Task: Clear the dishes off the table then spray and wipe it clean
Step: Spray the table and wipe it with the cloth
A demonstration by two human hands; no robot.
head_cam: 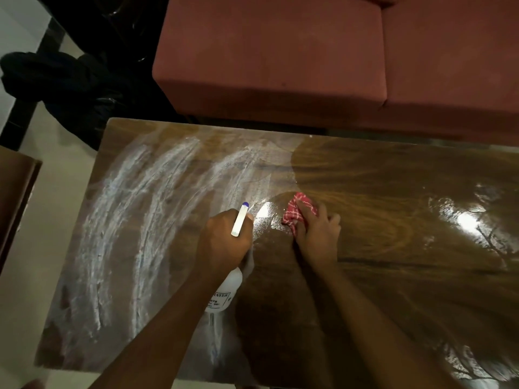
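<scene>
While wiping mid-table (393, 178), well into spray-and-wipe step; no dishes visible.
L hand (224, 237) fingers clamped round spray bottle (224, 290), nozzle toward 12; R hand (317, 234) just beside at 3 o'clock, fingers spread, pressing red checked cloth (297, 211) onto wood. White streaks (118, 220) across 9 o'clock half. Next, prob: sweep cloth toward 9 thru residue w/ firm overlapping strokes.

Illumination is dim and warm overall. The glossy table (393, 178) returns hard specular glare from overhead: one small hot spot near centre, a larger blown-out patch toward the right edge, and a third at the lower right corner. The upper left is near black, with detail lost. Wide-angle distortion bows the table edges. Fine detail is soft throughout.
</scene>
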